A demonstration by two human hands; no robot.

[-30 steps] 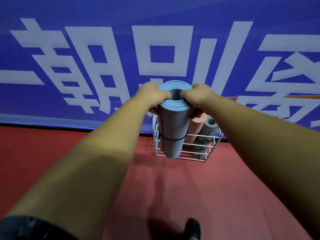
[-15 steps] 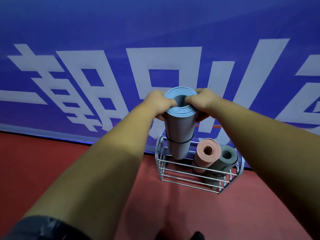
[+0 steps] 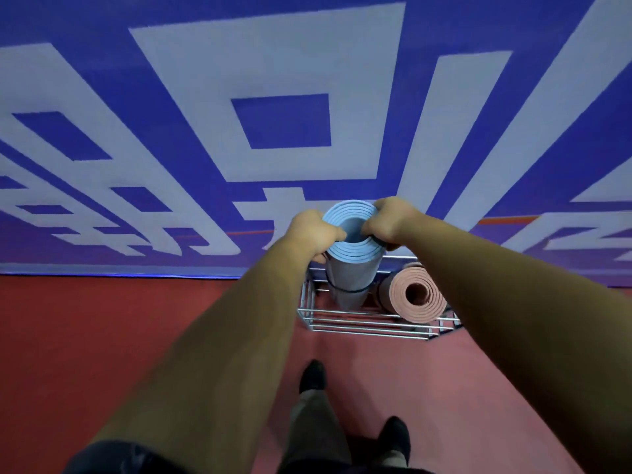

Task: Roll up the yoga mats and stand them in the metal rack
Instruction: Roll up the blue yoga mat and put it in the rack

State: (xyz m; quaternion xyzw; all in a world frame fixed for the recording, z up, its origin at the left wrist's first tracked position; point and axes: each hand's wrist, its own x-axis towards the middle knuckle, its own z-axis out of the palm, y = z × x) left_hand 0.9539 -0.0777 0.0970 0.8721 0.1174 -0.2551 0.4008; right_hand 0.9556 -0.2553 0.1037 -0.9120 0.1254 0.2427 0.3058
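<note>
Your left hand [image 3: 313, 232] and right hand [image 3: 388, 220] grip the blue mat's [image 3: 352, 268] top, upright in the rack [image 3: 362, 325], left of a pink mat [image 3: 415, 292].

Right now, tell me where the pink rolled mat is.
In the head view, the pink rolled mat sits in the metal rack by the wall, just right of the blue mat gripped by the left hand and right hand.
</note>
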